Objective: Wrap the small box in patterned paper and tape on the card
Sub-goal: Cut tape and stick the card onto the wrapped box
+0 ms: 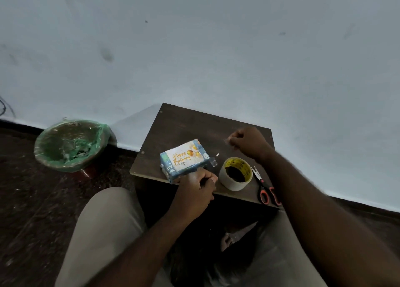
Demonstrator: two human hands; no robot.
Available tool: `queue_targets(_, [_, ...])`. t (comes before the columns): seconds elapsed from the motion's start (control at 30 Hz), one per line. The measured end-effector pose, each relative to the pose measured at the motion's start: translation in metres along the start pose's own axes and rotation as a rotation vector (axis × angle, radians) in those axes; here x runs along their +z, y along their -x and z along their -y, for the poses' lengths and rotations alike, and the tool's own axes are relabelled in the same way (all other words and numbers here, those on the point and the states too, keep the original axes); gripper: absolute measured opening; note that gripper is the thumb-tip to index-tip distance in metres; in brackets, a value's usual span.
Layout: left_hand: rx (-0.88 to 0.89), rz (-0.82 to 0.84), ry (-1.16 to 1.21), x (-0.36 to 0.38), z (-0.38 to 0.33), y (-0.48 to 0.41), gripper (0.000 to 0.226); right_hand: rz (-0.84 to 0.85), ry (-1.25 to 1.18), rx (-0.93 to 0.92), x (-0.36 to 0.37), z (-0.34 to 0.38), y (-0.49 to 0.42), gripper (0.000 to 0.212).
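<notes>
A small box (171, 171) wrapped in blue patterned paper sits at the front left of a small dark table (186, 124). A white "Happy Birthday" card (184, 158) with gold balloons lies on its top. My left hand (195, 186) grips the box's near right corner with curled fingers. My right hand (247, 142) hovers over the table's back right, its fingers pinching a small clear strip of tape (226, 140). A roll of clear tape (236, 174) stands between my hands. A clear tape piece (213, 162) sticks out from the box's right side.
Orange-handled scissors (265, 189) lie at the table's front right edge, beside my right forearm. A bin lined with a green bag (71, 145) stands on the floor to the left. A pale wall rises behind the table. My knees flank the table's near side.
</notes>
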State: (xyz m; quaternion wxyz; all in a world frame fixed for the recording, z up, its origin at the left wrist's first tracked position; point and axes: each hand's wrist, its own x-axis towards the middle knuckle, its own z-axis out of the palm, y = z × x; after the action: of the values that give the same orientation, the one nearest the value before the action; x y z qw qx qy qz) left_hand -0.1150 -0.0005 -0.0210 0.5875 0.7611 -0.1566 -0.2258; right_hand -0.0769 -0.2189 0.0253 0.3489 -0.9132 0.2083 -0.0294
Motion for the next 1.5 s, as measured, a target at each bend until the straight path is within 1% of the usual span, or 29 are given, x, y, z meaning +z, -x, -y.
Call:
queue_targets(0.07, [0.016,0.002,-0.004,0.001,-0.001,0.001,0.013,0.114,0.115,0.004,0.009,0.000,-0.021,0.026])
queue_targets(0.1, [0.020,0.002,-0.003,0.000,-0.001,0.001,0.013,0.160,0.174,0.011,0.017,0.000,-0.030,0.026])
queue_targets(0.2, [0.042,0.000,-0.031,-0.001,-0.001,0.001,0.014,0.202,0.326,0.009,0.036,-0.001,-0.048,0.018])
queue_targets(0.27, [0.064,-0.013,-0.053,-0.003,-0.001,0.000,0.014,0.161,0.267,-0.006,0.043,0.001,-0.054,0.021])
queue_targets(0.37, [0.077,-0.028,-0.062,-0.006,-0.001,-0.001,0.015,0.071,0.062,-0.013,0.046,0.000,-0.059,0.023])
queue_targets(0.4, [0.079,-0.031,-0.067,-0.007,-0.001,-0.002,0.015,0.066,0.019,-0.009,0.046,-0.001,-0.061,0.021])
queue_targets(0.47, [0.073,-0.037,-0.070,-0.008,0.000,-0.004,0.015,0.112,-0.027,0.014,0.044,-0.003,-0.060,0.014])
queue_targets(0.5, [0.069,-0.041,-0.072,-0.008,0.000,-0.005,0.015,0.138,-0.032,0.025,0.043,-0.004,-0.060,0.012])
queue_targets(0.57, [0.070,-0.049,-0.092,-0.007,0.001,-0.005,0.015,0.155,-0.014,0.043,0.039,-0.008,-0.059,0.014])
queue_targets(0.7, [0.118,-0.049,-0.195,-0.004,0.003,-0.005,0.015,0.082,0.068,0.038,0.033,-0.013,-0.058,0.020])
queue_targets(0.73, [0.129,-0.044,-0.224,-0.003,0.004,-0.005,0.015,0.052,0.076,0.030,0.033,-0.012,-0.058,0.024])
queue_targets(0.83, [0.135,-0.041,-0.284,-0.002,0.006,-0.004,0.015,-0.064,0.079,0.016,0.034,-0.013,-0.058,0.047])
queue_targets(0.87, [0.128,-0.036,-0.297,-0.002,0.007,-0.004,0.016,-0.100,0.073,0.015,0.034,-0.014,-0.059,0.052])
queue_targets(0.9, [0.120,-0.029,-0.311,-0.003,0.007,-0.004,0.016,-0.115,0.067,0.014,0.035,-0.014,-0.060,0.053])
queue_targets(0.97, [0.113,-0.021,-0.334,-0.004,0.008,-0.004,0.016,-0.078,0.067,0.001,0.034,-0.016,-0.061,0.042])
queue_targets(1.07, [0.104,-0.011,-0.353,-0.003,0.010,-0.005,0.016,0.004,0.125,-0.013,0.033,-0.017,-0.060,0.010])
queue_targets(1.1, [0.101,-0.004,-0.356,-0.002,0.010,-0.005,0.015,0.020,0.148,-0.020,0.033,-0.017,-0.060,0.010])
queue_targets(1.2, [0.097,0.013,-0.373,0.000,0.012,-0.006,0.016,0.053,0.207,-0.037,0.037,-0.017,-0.059,0.020])
queue_targets(1.33, [0.099,0.019,-0.376,0.001,0.014,-0.005,0.015,0.063,0.395,-0.071,0.046,-0.011,-0.060,0.021])
queue_targets(1.47, [0.086,0.019,-0.372,0.001,0.015,-0.007,0.015,0.137,0.528,-0.053,0.055,-0.008,-0.064,0.002])
queue_targets(1.5, [0.085,0.017,-0.368,0.001,0.015,-0.007,0.014,0.151,0.548,-0.046,0.057,-0.010,-0.066,0.006])
